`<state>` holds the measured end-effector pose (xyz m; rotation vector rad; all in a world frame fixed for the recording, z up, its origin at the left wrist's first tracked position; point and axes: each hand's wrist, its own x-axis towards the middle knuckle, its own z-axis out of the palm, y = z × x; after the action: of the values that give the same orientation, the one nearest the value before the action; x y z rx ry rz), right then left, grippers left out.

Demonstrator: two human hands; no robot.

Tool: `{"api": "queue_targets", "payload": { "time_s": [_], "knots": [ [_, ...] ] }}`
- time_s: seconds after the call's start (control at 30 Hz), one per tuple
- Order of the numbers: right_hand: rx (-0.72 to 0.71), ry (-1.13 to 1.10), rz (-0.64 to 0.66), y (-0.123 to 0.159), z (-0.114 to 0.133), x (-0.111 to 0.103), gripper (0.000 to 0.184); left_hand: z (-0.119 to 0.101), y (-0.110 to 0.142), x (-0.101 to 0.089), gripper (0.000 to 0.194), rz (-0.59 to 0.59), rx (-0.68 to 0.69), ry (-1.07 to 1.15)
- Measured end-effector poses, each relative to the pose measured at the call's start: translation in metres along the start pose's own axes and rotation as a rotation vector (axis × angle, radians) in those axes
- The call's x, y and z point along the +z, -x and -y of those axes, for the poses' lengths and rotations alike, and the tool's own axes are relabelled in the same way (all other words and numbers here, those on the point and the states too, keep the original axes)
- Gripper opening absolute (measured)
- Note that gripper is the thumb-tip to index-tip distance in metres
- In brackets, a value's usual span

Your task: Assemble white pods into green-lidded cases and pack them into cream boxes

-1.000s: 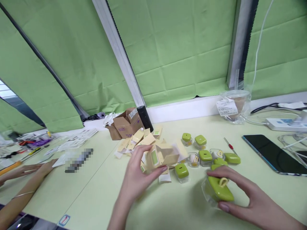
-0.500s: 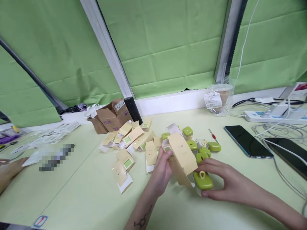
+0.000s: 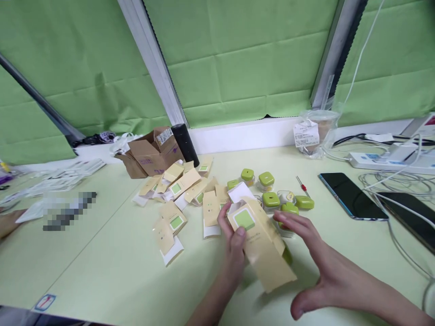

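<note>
My left hand (image 3: 234,240) is closed round a beige cardboard box (image 3: 261,244) with a green square printed on it; its long flap hangs open toward the lower right. My right hand (image 3: 326,258) is spread just right of the box, thumb and fingers wide apart, with nothing visible in its grasp. Part of a green-lidded case (image 3: 287,253) shows behind the box's right edge. Beyond the hands stand several small cases with green lids and clear bases, among them one green case (image 3: 265,179). Left of my left hand, several similar beige boxes (image 3: 176,222) lie in a loose pile, some with flaps open.
A brown carton (image 3: 154,158) and a black cylinder (image 3: 185,145) stand at the back. On the right are a red-handled screwdriver (image 3: 303,186), a phone (image 3: 353,194), a second phone (image 3: 408,215), cables and a power strip (image 3: 370,162). Another person's hand (image 3: 12,222) is at far left.
My right hand has let go of the green case and opened. The box in my left hand has turned, so its printed green square faces me and its flap points lower right.
</note>
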<state>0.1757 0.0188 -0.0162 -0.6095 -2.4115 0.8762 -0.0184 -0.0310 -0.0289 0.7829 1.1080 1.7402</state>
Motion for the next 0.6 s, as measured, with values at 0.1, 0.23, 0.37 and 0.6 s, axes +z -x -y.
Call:
{"api": "queue_targets", "payload": {
  "time_s": [0.1,0.23,0.37,0.6],
  "knots": [
    [-0.006,-0.06,-0.046,-0.009,0.01,-0.006,0.101,-0.007,0.003,0.001,0.061,0.116,0.007,-0.092],
    [0.054,-0.153,-0.06,-0.024,0.016,-0.012,0.064,-0.017,0.005,0.003,0.038,0.239,-0.008,-0.16],
    [0.129,-0.318,-0.132,-0.029,0.012,-0.005,0.039,-0.02,0.008,0.003,0.032,0.273,-0.048,-0.197],
    [0.193,-0.491,-0.148,-0.024,0.004,-0.001,0.034,-0.009,0.003,-0.005,0.044,0.313,-0.122,-0.217]
  ]
}}
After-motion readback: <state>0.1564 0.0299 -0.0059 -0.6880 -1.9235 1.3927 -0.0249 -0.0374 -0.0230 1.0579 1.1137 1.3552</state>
